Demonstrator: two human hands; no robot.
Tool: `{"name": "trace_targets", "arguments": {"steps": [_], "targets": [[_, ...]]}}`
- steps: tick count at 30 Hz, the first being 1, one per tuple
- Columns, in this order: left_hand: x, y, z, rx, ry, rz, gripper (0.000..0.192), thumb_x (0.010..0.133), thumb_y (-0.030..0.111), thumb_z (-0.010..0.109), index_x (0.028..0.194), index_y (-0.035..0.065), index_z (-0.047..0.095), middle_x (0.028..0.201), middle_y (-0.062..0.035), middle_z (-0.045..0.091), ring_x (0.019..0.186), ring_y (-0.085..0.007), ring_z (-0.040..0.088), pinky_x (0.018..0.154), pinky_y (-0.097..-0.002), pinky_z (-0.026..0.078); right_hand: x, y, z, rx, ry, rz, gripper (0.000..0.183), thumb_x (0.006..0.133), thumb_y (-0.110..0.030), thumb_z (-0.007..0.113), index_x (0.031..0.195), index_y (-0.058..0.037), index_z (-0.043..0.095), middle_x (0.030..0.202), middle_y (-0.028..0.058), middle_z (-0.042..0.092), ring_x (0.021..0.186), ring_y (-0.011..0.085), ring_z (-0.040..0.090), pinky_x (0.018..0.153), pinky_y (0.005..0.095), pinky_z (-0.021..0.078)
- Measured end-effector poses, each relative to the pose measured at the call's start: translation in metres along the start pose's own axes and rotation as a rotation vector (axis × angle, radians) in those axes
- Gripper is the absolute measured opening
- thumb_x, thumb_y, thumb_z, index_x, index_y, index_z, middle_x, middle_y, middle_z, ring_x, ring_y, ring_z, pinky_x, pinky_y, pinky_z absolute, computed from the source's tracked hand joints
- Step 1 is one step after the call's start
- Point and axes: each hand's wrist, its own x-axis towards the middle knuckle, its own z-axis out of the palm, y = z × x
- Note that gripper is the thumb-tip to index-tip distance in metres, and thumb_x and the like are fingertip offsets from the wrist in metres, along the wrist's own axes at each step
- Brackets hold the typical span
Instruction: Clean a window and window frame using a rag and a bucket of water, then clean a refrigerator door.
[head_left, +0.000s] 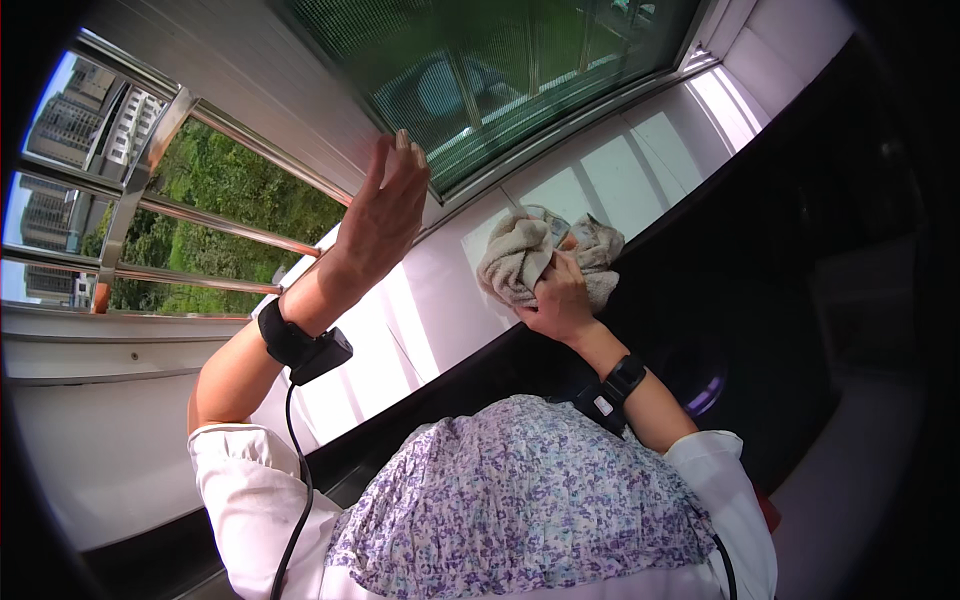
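Note:
My right hand (561, 301) grips a bunched beige terry cloth (517, 259) with a printed patch on part of it. The cloth rests over the white tiled window sill (472, 277), close to its inner edge. My left hand (386, 202) is raised at the window frame (330, 97), fingers stretched out and thumb apart. Its fingertips are beside the lower corner of the mesh screen panel (510, 82); whether they touch the frame cannot be told. Nothing shows in that hand.
Metal guard rails (225, 214) cross the opening at left, with trees and buildings outside. A dark surface (720, 300) lies below the sill at right. A black cable (300, 465) hangs from the device (322, 356) on my left wrist.

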Motion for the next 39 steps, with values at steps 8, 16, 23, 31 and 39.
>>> {"name": "trace_targets", "arguments": {"steps": [8, 16, 23, 31, 39], "targets": [[-0.005, -0.012, -0.009, 0.049, -0.054, 0.171, 0.033, 0.079, 0.026, 0.049, 0.098, 0.0007, 0.06, 0.103, -0.0111, 0.051, 0.108, -0.0286, 0.043, 0.098, -0.0447, 0.029, 0.001, -0.002, -0.006, 0.068, -0.019, -0.038, 0.045, 0.062, -0.025, 0.068, 0.102, -0.0048, 0.059, 0.1, 0.0164, 0.055, 0.099, 0.0354, 0.049, 0.089, 0.0438, 0.0363], [-0.06, -0.014, -0.008, 0.101, -0.213, 0.105, 0.033, 0.078, 0.028, 0.049, 0.092, 0.0007, 0.061, 0.096, -0.0134, 0.051, 0.101, -0.0291, 0.044, 0.092, -0.0422, 0.033, 0.001, 0.001, -0.007, 0.036, 0.044, -0.006, 0.042, 0.064, -0.027, 0.068, 0.1, -0.0052, 0.061, 0.097, 0.0159, 0.057, 0.096, 0.0347, 0.051, 0.09, 0.044, 0.0363], [-0.079, -0.014, -0.008, -0.425, 0.061, -0.239, 0.028, 0.077, 0.018, 0.057, 0.098, -0.0001, 0.058, 0.104, -0.0157, 0.052, 0.111, -0.031, 0.043, 0.099, -0.0458, 0.032, -0.002, -0.001, -0.004, 0.043, 0.021, -0.058, 0.045, 0.069, -0.034, 0.066, 0.101, -0.003, 0.06, 0.099, 0.017, 0.057, 0.096, 0.0334, 0.051, 0.09, 0.0433, 0.0364], [-0.105, -0.01, -0.023, -0.744, 0.631, -1.054, 0.035, 0.086, 0.013, 0.049, 0.12, 0.0041, 0.046, 0.124, -0.0138, 0.045, 0.115, -0.0293, 0.044, 0.096, -0.0435, 0.035, 0.037, 0.01, -0.033, 0.141, 0.332, -0.152, 0.036, 0.07, -0.016, 0.069, 0.102, -0.0005, 0.059, 0.106, 0.0173, 0.057, 0.093, 0.0333, 0.057, 0.08, 0.0413, 0.0438], [-0.08, 0.002, 0.017, -1.28, 0.764, -1.411, 0.067, 0.088, 0.039, 0.048, 0.139, 0.0084, 0.017, 0.142, -0.0127, 0.024, 0.128, -0.0284, 0.029, 0.106, -0.0436, 0.023, 0.058, 0.03, -0.009, 0.261, -0.247, -0.166, 0.056, 0.075, -0.04, 0.059, 0.115, -0.0027, 0.048, 0.115, 0.0175, 0.046, 0.117, 0.0312, 0.035, 0.102, 0.0449, 0.0206]]}}
